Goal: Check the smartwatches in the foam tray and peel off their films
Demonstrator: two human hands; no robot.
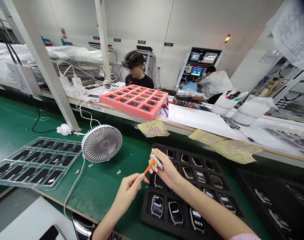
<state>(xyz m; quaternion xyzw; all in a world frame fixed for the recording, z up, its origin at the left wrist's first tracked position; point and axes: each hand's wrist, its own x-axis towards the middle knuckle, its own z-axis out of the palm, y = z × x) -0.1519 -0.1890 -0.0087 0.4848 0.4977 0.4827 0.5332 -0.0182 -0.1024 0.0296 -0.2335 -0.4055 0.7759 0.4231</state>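
Note:
My left hand (130, 187) pinches a thin orange stick (149, 167) between thumb and fingers. The stick's far end meets a small pale-cased watch body (157, 161), seen edge-on in my right hand (168, 171). Its fingers are closed around the case, and the screen side cannot be made out. Below both hands lies a black foam tray (145, 213) with several smartwatches in its slots. Some screens are lit, such as the watch (197, 220) with coloured icons; others show white lettering or look dark. My right forearm covers part of the tray.
A white round fan (102, 144) stands left of my hands, its cable crossing the green mat. Clear plastic trays of black parts (42, 155) lie farther left. On the shelf sit a pink foam tray (152, 115) and papers (192, 118). Another person (142, 80) sits beyond.

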